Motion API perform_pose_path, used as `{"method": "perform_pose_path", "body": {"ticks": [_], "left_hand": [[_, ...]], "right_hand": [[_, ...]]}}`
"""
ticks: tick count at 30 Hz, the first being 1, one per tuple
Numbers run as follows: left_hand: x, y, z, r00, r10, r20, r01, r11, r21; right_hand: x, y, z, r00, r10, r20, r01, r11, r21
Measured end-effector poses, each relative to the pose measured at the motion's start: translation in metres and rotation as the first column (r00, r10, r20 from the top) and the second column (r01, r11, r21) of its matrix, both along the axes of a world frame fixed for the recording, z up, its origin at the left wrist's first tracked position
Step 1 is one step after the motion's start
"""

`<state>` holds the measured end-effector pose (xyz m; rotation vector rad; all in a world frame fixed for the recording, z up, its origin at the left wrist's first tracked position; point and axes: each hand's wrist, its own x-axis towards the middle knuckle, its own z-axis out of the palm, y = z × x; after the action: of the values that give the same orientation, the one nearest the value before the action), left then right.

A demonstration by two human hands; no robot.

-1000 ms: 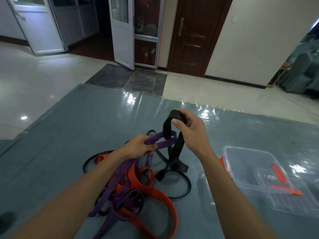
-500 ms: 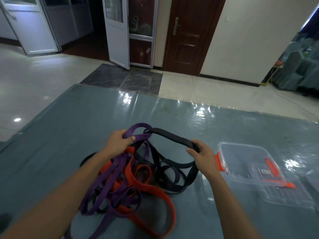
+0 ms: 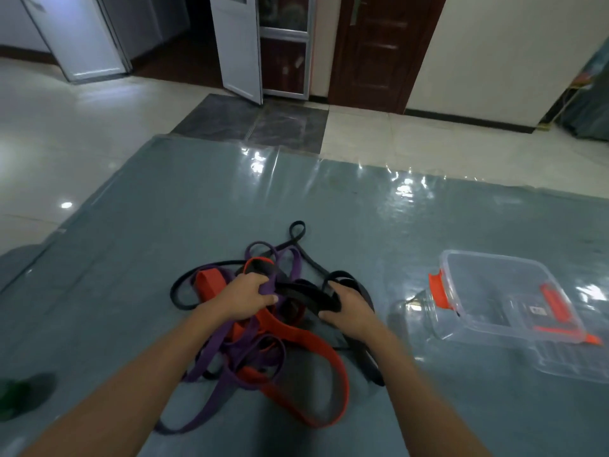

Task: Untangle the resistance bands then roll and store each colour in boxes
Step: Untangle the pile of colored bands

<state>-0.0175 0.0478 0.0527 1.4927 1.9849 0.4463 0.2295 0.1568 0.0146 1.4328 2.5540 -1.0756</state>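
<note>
Clutching a purple band (image 3: 291, 262), the left grip (image 3: 244, 296) hides its fingertips; the right grip (image 3: 350, 310) clasps a blurred black band (image 3: 304, 296).

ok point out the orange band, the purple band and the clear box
orange band (image 3: 309, 339), head view, wide front strap
purple band (image 3: 216, 339), head view, left strand
clear box (image 3: 494, 257), head view, far rim
</note>
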Motion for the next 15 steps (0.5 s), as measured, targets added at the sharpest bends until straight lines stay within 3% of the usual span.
{"method": "perform_pose_path", "body": {"ticks": [3, 8, 15], "left_hand": [[-0.002, -0.003, -0.007, 0.999, 0.016, 0.036, -0.016, 1.000, 0.002], [-0.012, -0.009, -0.018, 0.997, 0.035, 0.063, -0.034, 0.999, -0.015], [-0.019, -0.007, -0.023, 0.984, 0.129, 0.124, -0.134, 0.990, 0.033]], "right_hand": [[-0.035, -0.002, -0.007, 0.996, 0.092, -0.001, -0.092, 0.995, 0.044], [-0.064, -0.003, -0.027, 0.973, 0.131, 0.192, -0.158, 0.978, 0.138], [-0.066, -0.001, -0.016, 0.971, 0.215, 0.105, -0.237, 0.918, 0.319]]}}
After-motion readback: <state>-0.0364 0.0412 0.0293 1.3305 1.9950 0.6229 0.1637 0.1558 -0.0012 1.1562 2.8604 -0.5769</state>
